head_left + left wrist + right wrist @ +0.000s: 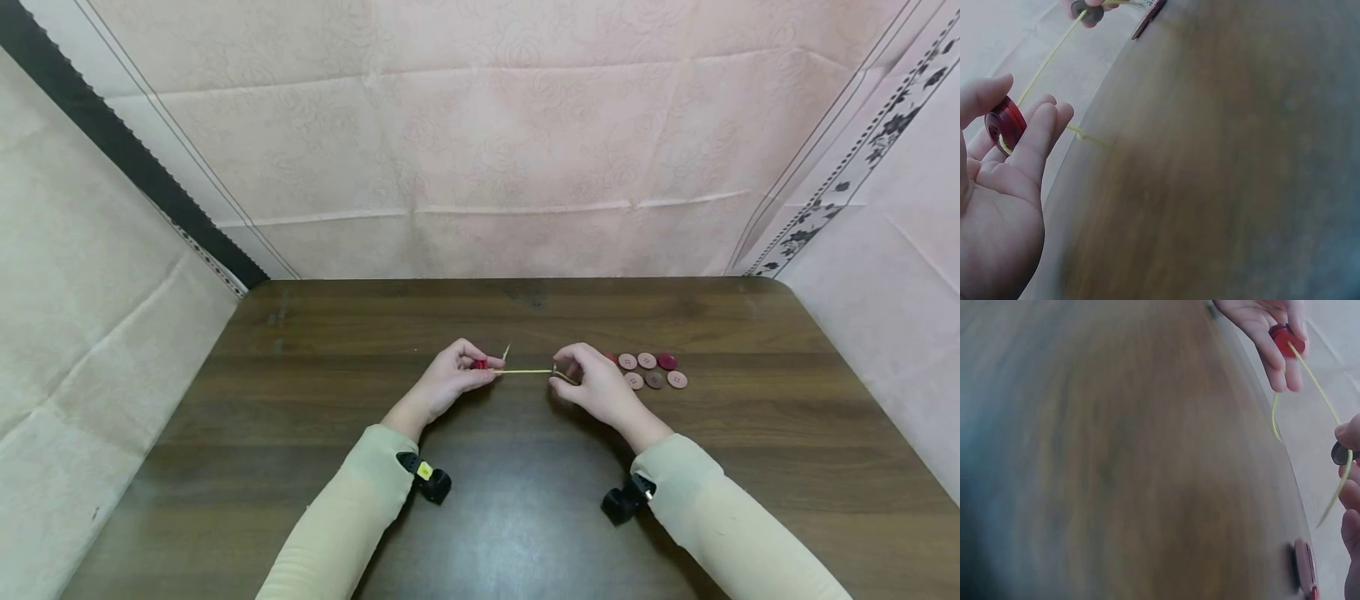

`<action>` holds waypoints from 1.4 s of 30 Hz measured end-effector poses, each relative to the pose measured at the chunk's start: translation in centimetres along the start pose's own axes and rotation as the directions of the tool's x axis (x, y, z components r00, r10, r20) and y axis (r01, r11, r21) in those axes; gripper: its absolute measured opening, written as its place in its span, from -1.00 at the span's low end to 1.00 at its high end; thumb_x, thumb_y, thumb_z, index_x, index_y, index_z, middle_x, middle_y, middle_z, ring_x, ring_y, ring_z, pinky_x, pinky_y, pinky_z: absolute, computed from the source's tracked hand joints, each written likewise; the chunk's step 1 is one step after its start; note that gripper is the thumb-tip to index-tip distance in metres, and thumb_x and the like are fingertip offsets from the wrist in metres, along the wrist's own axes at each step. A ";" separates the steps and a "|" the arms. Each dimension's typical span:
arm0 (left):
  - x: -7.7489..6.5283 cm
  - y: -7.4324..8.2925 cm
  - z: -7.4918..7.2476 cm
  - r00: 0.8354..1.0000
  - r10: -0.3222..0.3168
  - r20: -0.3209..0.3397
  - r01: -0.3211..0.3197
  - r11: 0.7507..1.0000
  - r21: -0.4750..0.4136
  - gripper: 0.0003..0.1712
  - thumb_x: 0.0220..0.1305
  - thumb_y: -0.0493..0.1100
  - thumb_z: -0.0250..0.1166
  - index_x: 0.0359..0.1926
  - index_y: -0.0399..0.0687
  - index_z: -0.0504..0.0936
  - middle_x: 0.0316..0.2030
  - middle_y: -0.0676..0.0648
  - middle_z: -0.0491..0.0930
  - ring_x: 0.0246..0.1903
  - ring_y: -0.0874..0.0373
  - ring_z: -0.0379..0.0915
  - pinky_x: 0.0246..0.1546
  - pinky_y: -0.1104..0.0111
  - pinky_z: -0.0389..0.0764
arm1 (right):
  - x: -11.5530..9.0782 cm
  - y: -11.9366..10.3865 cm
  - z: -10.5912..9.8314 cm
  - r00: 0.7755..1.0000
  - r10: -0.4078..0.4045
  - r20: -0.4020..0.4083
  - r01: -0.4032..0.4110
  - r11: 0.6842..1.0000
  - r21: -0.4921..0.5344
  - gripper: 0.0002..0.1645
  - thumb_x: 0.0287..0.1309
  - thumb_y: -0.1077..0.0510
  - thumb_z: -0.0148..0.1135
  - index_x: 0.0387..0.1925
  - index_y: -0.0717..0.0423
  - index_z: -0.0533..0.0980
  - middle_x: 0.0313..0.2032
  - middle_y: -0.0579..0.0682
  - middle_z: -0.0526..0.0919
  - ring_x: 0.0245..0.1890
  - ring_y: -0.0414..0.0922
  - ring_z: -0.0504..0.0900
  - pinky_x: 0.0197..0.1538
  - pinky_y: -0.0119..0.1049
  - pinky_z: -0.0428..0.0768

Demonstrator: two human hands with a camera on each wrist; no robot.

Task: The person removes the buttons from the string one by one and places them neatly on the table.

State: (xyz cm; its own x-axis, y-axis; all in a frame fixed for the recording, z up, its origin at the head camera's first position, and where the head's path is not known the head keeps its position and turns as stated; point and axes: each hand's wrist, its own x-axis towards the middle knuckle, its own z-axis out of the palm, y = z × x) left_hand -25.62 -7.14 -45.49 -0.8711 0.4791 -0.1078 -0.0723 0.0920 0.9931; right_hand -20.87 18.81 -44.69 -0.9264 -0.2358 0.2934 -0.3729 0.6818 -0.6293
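My left hand pinches a short stack of red buttons between thumb and fingers, above the table. A yellow string passes through these buttons and runs fairly straight across to the other hand. One end of it, with what looks like a knot, hangs past the left fingers in the left wrist view. Between thumb and fingertips, my right hand holds a dark button threaded on the same string. A loose tail of string dangles below that button in the right wrist view.
Just right of the right hand, several loose buttons lie in two rows on the wooden table: pale pink ones, a brown one and a dark red one. Patterned cloth hangs behind the table's far edge.
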 end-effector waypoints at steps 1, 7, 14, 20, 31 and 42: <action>0.0 0.0 0.0 1.000 0.000 -0.001 0.000 1.000 0.002 -0.72 0.19 -0.28 0.30 -0.17 -0.18 0.36 -0.07 -0.06 0.63 -0.09 0.04 0.52 -0.14 0.35 0.52 | -0.1 0.1 -0.2 1.000 0.009 0.005 -0.009 1.000 0.006 -0.64 0.01 0.15 0.37 -0.13 0.11 0.50 -0.28 -0.04 0.55 -0.34 -0.16 0.50 -0.32 -0.26 0.50; -0.1 -0.2 -0.3 1.000 0.005 -0.009 -0.005 1.000 0.022 -0.70 0.18 -0.26 0.32 -0.15 -0.18 0.37 -0.07 -0.07 0.63 -0.11 0.03 0.50 -0.15 0.34 0.52 | -0.9 1.0 -1.3 0.999 0.041 0.023 -0.041 0.999 -0.002 -0.64 0.04 0.16 0.36 -0.11 0.12 0.49 -0.37 -0.05 0.50 -0.45 -0.17 0.45 -0.42 -0.29 0.47; -0.1 -0.2 -0.5 1.000 0.006 -0.017 -0.006 1.000 -0.003 -0.71 0.18 -0.30 0.30 -0.16 -0.19 0.37 -0.07 -0.08 0.63 -0.11 0.03 0.51 -0.16 0.34 0.52 | -1.9 2.4 -2.4 0.999 0.015 -0.041 -0.016 1.000 -0.022 -0.65 -0.01 0.25 0.39 -0.14 0.17 0.50 -0.39 -0.04 0.54 -0.41 -0.15 0.47 -0.34 -0.28 0.47; -0.1 -0.2 -0.4 1.000 0.013 -0.014 -0.013 1.000 -0.021 -0.73 0.19 -0.34 0.28 -0.16 -0.20 0.36 -0.07 -0.12 0.63 -0.07 0.05 0.53 -0.16 0.35 0.52 | -2.6 3.0 -2.9 0.997 0.068 -0.041 -0.069 0.997 -0.022 -0.66 0.00 0.24 0.38 -0.16 0.15 0.47 -0.41 -0.03 0.54 -0.40 -0.13 0.48 -0.30 -0.23 0.47; -0.1 -0.3 -0.5 1.000 0.007 -0.012 -0.007 1.000 -0.025 -0.73 0.19 -0.34 0.27 -0.16 -0.20 0.36 -0.07 -0.13 0.62 -0.06 0.04 0.53 -0.13 0.34 0.53 | -3.4 3.9 -3.9 0.993 0.110 -0.032 -0.111 0.993 -0.034 -0.67 0.03 0.23 0.35 -0.14 0.17 0.47 -0.34 0.02 0.51 -0.32 -0.07 0.46 -0.22 -0.14 0.46; -0.1 -0.3 -0.5 1.000 0.022 -0.007 -0.022 0.999 -0.041 -0.74 0.19 -0.37 0.26 -0.16 -0.22 0.35 -0.07 -0.16 0.62 -0.06 0.03 0.54 -0.13 0.34 0.54 | -3.9 4.5 -4.3 0.995 0.097 -0.036 -0.099 0.992 -0.076 -0.66 0.01 0.20 0.36 -0.15 0.16 0.48 -0.29 0.02 0.54 -0.34 -0.10 0.50 -0.24 -0.16 0.50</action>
State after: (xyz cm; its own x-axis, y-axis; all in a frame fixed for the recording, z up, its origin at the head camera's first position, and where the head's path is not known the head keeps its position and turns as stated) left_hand -25.75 -7.60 -45.79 -0.8758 0.4750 -0.0858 -0.0731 0.0452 0.9963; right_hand -18.67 25.75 -45.59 -0.9556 -0.1435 0.2573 -0.2742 0.7526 -0.5987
